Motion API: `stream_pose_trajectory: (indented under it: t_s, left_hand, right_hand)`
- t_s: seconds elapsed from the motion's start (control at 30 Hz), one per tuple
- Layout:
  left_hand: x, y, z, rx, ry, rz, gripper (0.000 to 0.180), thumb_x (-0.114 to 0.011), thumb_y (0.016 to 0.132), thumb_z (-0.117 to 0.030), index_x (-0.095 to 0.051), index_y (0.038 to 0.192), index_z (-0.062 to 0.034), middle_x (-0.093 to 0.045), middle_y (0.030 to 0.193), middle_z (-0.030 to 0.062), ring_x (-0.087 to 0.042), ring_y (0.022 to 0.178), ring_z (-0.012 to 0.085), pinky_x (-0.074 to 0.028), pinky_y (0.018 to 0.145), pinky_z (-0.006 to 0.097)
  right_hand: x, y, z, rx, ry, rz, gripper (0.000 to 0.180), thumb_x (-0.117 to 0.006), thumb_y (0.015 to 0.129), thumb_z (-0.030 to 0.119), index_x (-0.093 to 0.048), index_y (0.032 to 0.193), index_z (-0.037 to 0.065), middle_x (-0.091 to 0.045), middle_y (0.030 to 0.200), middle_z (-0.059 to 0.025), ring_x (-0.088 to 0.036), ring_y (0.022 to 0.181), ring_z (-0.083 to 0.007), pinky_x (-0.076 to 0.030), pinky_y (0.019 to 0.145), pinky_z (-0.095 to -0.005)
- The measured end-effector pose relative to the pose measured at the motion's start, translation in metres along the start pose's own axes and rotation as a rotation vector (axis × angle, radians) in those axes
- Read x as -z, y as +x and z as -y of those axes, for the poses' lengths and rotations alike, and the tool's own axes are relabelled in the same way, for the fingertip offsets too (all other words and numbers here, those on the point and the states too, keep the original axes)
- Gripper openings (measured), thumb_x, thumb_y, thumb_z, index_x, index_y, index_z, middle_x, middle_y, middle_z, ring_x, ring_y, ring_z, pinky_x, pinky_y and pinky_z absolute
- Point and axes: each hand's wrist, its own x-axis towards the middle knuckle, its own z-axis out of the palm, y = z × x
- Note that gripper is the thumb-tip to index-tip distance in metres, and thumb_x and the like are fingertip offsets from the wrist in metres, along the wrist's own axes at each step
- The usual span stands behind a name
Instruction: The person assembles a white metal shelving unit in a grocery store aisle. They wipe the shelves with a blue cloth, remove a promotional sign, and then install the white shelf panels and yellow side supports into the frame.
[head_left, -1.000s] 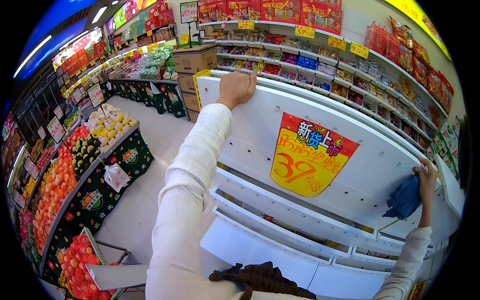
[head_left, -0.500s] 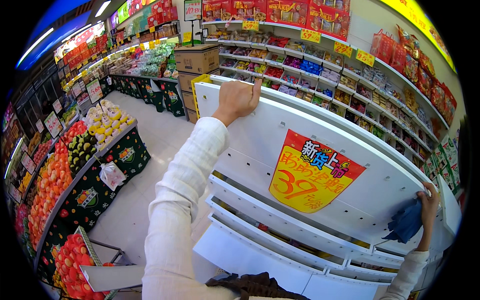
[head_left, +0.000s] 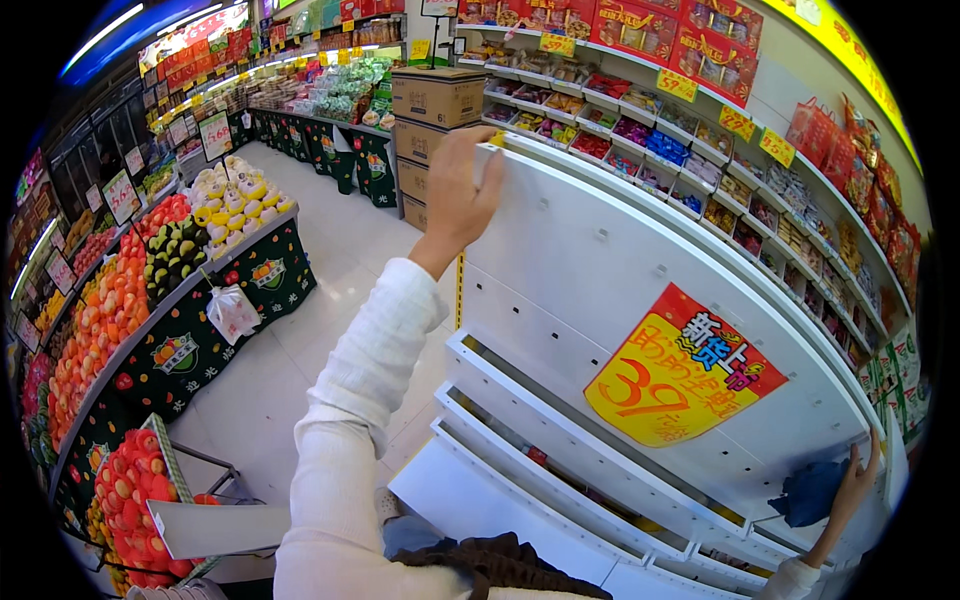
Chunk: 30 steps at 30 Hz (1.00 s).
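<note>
A tall white shelf unit [head_left: 560, 255] stands in front of me, its perforated back panel bearing a red and yellow price sign [head_left: 675, 375]. My left hand [head_left: 462, 190] is closed over the top left corner of that panel, fingers bent over the far side and the thumb near the edge. Far to the right, my right hand [head_left: 852, 485] grips a crumpled dark blue cloth [head_left: 808, 492] low against the panel, near its right end. Some of the right fingers are hard to make out there.
White shelf tiers [head_left: 590, 440] project below the panel. Behind it, candy bins [head_left: 620, 140] line the wall. Cardboard boxes [head_left: 435, 100] are stacked beyond my left hand. A fruit stand [head_left: 240, 275] and a loose-ended grey board [head_left: 220, 530] are at left.
My left hand has slid left along the top edge to the panel's corner. The view has shifted, so the shelf sits further right. My right hand still has the cloth.
</note>
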Motion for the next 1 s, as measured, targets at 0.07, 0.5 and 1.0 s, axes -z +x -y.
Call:
stream_pose_trajectory:
  t_s: [0.07,0.5,1.0]
  left_hand:
    - [0.032,-0.019,0.042,0.223,-0.047,-0.125,0.033,-0.061,0.081,-0.009,-0.051,0.111,-0.0015,-0.055,0.104,0.0149,-0.053,0.099,0.0274,-0.041,0.082,0.034]
    - [0.015,-0.127,0.133,0.376,-0.794,0.603,0.098,-0.080,0.067,-0.017,-0.018,0.141,-0.0031,-0.031,0.138,0.0186,-0.037,0.125,0.0312,-0.033,0.103,0.037]
    - [0.011,-0.180,0.153,0.504,-0.799,0.614,0.077,-0.073,0.073,-0.010,-0.029,0.136,-0.0006,-0.041,0.128,0.0178,-0.043,0.118,0.0314,-0.037,0.098,0.037]
  right_hand:
    - [0.002,-0.002,0.046,-0.131,-0.025,-0.009,0.040,-0.055,0.091,0.009,-0.047,0.130,0.010,-0.053,0.127,-0.0046,-0.043,0.075,-0.0080,-0.036,0.054,-0.0200]
    - [-0.137,0.039,0.479,0.456,0.054,0.246,0.055,-0.076,0.060,0.004,-0.061,0.113,0.008,-0.062,0.111,-0.0055,-0.056,0.088,-0.0160,-0.044,0.066,-0.0267]
    - [-0.150,-0.102,0.538,0.016,-0.073,0.391,0.032,-0.079,0.063,0.006,-0.065,0.091,0.005,-0.061,0.086,-0.0081,-0.052,0.067,-0.0170,-0.043,0.056,-0.0245]
